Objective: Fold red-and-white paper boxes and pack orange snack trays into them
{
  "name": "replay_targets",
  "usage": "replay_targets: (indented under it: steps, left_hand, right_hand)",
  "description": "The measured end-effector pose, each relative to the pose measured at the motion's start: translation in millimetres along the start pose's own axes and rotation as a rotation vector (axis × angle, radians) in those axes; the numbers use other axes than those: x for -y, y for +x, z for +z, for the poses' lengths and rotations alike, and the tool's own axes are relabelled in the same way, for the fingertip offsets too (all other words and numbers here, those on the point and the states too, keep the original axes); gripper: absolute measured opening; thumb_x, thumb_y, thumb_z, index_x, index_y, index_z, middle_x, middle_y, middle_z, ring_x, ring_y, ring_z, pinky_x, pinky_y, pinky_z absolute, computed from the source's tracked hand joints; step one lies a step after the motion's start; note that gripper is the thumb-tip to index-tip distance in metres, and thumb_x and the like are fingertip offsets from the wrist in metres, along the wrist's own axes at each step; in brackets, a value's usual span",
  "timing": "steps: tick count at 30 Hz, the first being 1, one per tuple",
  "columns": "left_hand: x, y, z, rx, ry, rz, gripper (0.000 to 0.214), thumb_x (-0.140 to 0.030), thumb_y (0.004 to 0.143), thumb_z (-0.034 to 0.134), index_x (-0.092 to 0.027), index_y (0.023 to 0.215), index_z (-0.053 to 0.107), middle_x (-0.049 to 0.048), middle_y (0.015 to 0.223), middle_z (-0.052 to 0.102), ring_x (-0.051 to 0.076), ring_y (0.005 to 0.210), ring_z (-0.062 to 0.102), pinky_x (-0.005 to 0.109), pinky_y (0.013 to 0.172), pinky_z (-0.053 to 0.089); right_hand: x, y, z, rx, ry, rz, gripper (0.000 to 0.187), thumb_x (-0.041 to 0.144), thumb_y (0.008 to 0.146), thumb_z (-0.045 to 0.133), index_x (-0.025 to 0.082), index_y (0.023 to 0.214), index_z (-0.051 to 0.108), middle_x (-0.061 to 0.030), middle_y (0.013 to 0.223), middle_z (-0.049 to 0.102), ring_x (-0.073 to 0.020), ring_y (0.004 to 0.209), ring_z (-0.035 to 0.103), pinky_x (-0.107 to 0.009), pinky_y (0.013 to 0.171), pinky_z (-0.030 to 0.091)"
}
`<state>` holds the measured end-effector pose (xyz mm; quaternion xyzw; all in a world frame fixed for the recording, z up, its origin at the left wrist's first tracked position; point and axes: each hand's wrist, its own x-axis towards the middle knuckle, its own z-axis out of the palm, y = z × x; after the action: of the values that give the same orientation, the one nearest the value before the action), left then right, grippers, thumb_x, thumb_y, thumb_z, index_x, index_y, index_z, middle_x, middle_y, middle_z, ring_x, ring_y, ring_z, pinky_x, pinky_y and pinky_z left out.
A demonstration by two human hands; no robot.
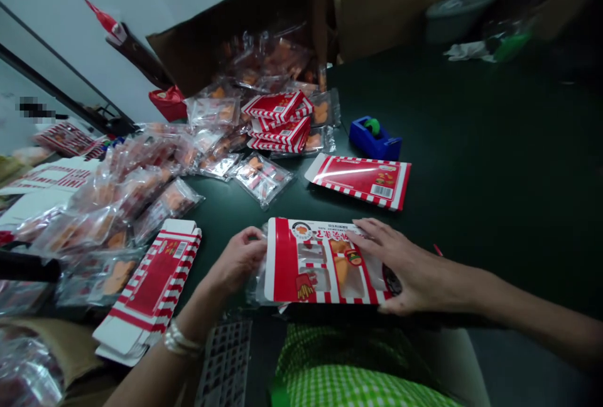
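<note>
Your left hand (238, 260) is clenched on the left edge of a red-and-white printed cardboard box with clear windows (315, 262). Your right hand (400, 265) lies spread across the box's right end, and you cannot tell whether it clamps or only rests. The box sits flat at the near edge of a dark green tabletop (471, 130), directly in front of you. At the far edge stands a large open brown corrugated carton (235, 30). A wide heap of clear plastic bags holding orange pieces (103, 206) covers the left of the table. Near left lies a stack of flat red-and-white striped box blanks (151, 287), and far centre a pile of folded red-and-white boxes (277, 121). One flat red-and-white blank (360, 181) lies alone beyond your right hand. A single clear bag (261, 179) lies a little beyond the box. Farther right stands a small blue plastic tape dispenser (374, 137). A silver bracelet (181, 339) circles your left wrist.
</note>
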<state>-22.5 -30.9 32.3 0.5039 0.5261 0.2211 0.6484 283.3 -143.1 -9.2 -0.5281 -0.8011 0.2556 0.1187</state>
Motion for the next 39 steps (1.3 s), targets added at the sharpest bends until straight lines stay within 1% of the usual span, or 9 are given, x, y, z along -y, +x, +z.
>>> replay_targets:
  steps: [3, 11, 15, 19, 21, 24, 27, 30, 39]
  left_hand:
    - [-18.0, -19.1, -7.4, -0.164, -0.039, -0.014, 0.037, -0.027, 0.053, 0.080, -0.019, 0.069, 0.048, -0.0094, 0.046, 0.052, 0.005, 0.036, 0.046, 0.015, 0.037, 0.032]
    - [-19.0, -27.0, 39.2, -0.157, -0.104, -0.054, 0.039, -0.015, 0.042, 0.085, -0.015, 0.075, 0.063, 0.0002, 0.066, 0.070, 0.017, 0.058, 0.064, 0.032, 0.060, 0.054]
    - [-42.3, -27.3, 57.6, -0.128, -0.115, 0.010, 0.036, -0.010, 0.044, 0.082, -0.015, 0.073, 0.062, 0.0001, 0.066, 0.068, 0.017, 0.058, 0.063, 0.032, 0.062, 0.054]
    - [-94.1, -41.5, 58.8, 0.082, -0.061, 0.261, 0.027, -0.022, 0.062, 0.076, -0.015, 0.085, 0.063, 0.0015, 0.070, 0.068, 0.014, 0.059, 0.063, 0.028, 0.061, 0.053]
    - [-105.3, -49.9, 50.6, 0.040, 0.012, 0.500, 0.025, -0.026, 0.071, 0.071, -0.017, 0.093, 0.062, 0.0026, 0.080, 0.070, 0.015, 0.070, 0.065, 0.028, 0.067, 0.053]
    - [-76.1, -45.1, 45.6, -0.012, 0.060, 0.632, 0.045, -0.026, 0.075, 0.071, -0.025, 0.118, 0.055, 0.0056, 0.118, 0.066, 0.022, 0.105, 0.062, 0.033, 0.087, 0.051]
    - [-7.3, -22.6, 63.3, 0.183, -0.126, 0.430, 0.067, -0.031, 0.078, 0.069, -0.025, 0.137, 0.039, 0.0120, 0.129, 0.060, 0.027, 0.116, 0.058, 0.040, 0.095, 0.049]
    - [49.1, -9.5, 87.7, 0.117, -0.302, 0.266, 0.075, -0.033, 0.076, 0.071, -0.022, 0.141, 0.034, 0.0148, 0.122, 0.064, 0.029, 0.110, 0.062, 0.041, 0.091, 0.051]
    - [62.3, -5.8, 86.0, 0.055, -0.246, 0.274, 0.052, -0.035, 0.079, 0.065, -0.018, 0.127, 0.058, 0.0101, 0.111, 0.070, 0.021, 0.080, 0.067, 0.030, 0.064, 0.055]
  right_hand:
    - [8.0, 0.2, 5.6, -0.006, 0.035, -0.004, 0.103, 0.043, 0.063, 0.076, 0.021, 0.149, 0.023, -0.0185, 0.157, 0.011, -0.0412, 0.142, 0.007, -0.060, 0.110, 0.021]
    - [17.9, -1.7, 18.3, -0.079, 0.119, -0.047, 0.106, 0.056, 0.056, 0.080, 0.016, 0.144, 0.037, -0.0225, 0.154, 0.018, -0.0437, 0.141, 0.010, -0.063, 0.108, 0.022]
    - [49.6, 2.8, 19.9, -0.356, -0.064, -0.050, 0.079, 0.034, 0.067, 0.077, 0.022, 0.139, 0.046, -0.0193, 0.150, 0.032, -0.0465, 0.138, 0.018, -0.069, 0.105, 0.022]
    - [69.8, 6.6, 2.2, -0.613, 0.189, -0.153, 0.049, 0.024, 0.089, 0.045, 0.022, 0.137, 0.044, -0.0149, 0.135, 0.053, -0.0319, 0.124, 0.050, -0.053, 0.104, 0.039]
    - [67.1, 1.8, -11.9, -0.627, 0.511, -0.062, 0.049, 0.034, 0.090, 0.045, 0.025, 0.138, 0.039, -0.0118, 0.126, 0.061, -0.0302, 0.110, 0.061, -0.049, 0.095, 0.050]
    - [52.9, -8.7, -13.8, -0.507, 1.085, 0.025, 0.058, 0.045, 0.087, 0.051, 0.030, 0.140, 0.033, -0.0083, 0.123, 0.064, -0.0306, 0.102, 0.066, -0.049, 0.085, 0.055]
    - [36.9, -12.5, 13.9, -0.371, 1.443, 0.093, 0.073, 0.047, 0.084, 0.055, 0.029, 0.146, 0.020, -0.0118, 0.130, 0.059, -0.0328, 0.105, 0.064, -0.053, 0.086, 0.053]
    - [28.3, -12.5, 42.5, -0.491, 1.486, 0.288, 0.092, 0.048, 0.081, 0.062, 0.030, 0.149, 0.003, -0.0168, 0.144, 0.043, -0.0338, 0.111, 0.061, -0.052, 0.083, 0.055]
    - [17.3, -14.5, 35.3, -0.491, 1.287, 0.388, 0.072, 0.050, 0.081, 0.064, 0.033, 0.142, 0.032, -0.0090, 0.141, 0.049, -0.0304, 0.104, 0.064, -0.040, 0.073, 0.061]
